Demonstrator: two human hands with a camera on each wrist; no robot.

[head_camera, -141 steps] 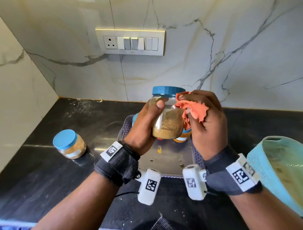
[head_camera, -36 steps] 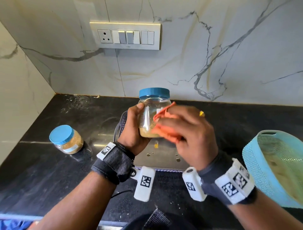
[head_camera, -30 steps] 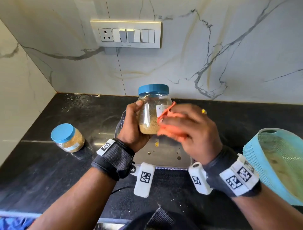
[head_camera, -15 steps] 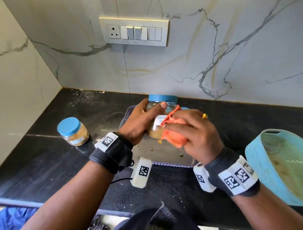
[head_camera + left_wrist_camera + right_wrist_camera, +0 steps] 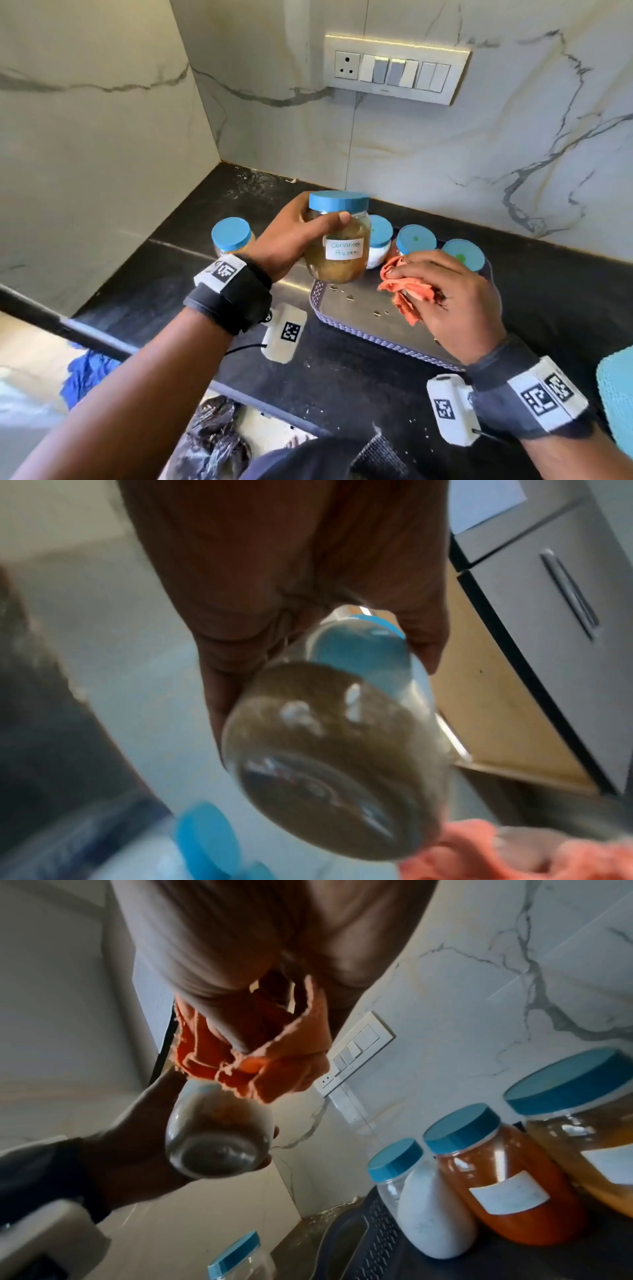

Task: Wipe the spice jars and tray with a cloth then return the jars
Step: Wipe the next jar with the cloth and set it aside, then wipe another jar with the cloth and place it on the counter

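Note:
My left hand (image 5: 301, 236) grips a blue-lidded jar of brown powder (image 5: 339, 246), labelled in handwriting, held upright above the tray's left end; the jar (image 5: 329, 750) shows from below in the left wrist view and the jar (image 5: 215, 1137) again in the right wrist view. My right hand (image 5: 455, 294) holds a bunched orange cloth (image 5: 406, 291) just right of the jar, apart from it, over the steel tray (image 5: 359, 308). Three blue-lidded jars stand along the tray's back: a white one (image 5: 424, 1202), an orange-red one (image 5: 503, 1177) and a yellow one (image 5: 589, 1139).
Another blue-lidded jar (image 5: 231, 236) stands on the black counter (image 5: 164, 270) left of the tray. A teal mesh basket (image 5: 616, 394) sits at the right edge. A switch panel (image 5: 394, 68) is on the marble wall. The counter's front edge runs under my forearms.
The cloth has come off the jar; my right hand dropped toward the tray while my left hand carried the jar left. The view swung left, revealing the jars at the tray's back.

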